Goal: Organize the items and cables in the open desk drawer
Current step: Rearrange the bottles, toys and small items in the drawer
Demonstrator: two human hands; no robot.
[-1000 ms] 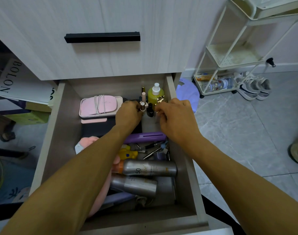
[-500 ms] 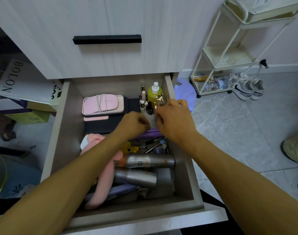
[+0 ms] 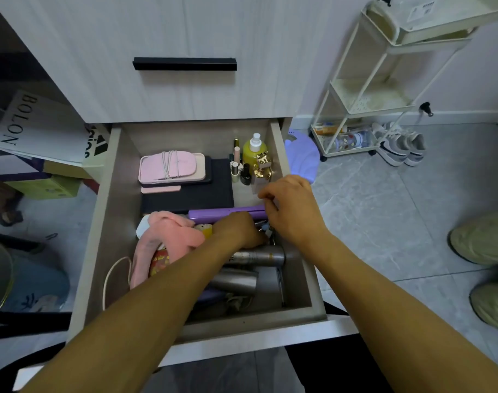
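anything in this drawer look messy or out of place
The back is tidy: the small bottles stand upright and the pink case lies flat. The front is jumbled: a pink cloth is bunched over other items, two silver cans lie on their sides, and a white cord loops loose near the left wall.

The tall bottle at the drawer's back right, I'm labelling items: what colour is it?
Yellow-green bottle with a white cap, seen in the head view.

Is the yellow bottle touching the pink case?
Apart. The head view shows the yellow bottle standing at the drawer's back right, while the pink case lies further left, with small tubes and dark flat things between them.
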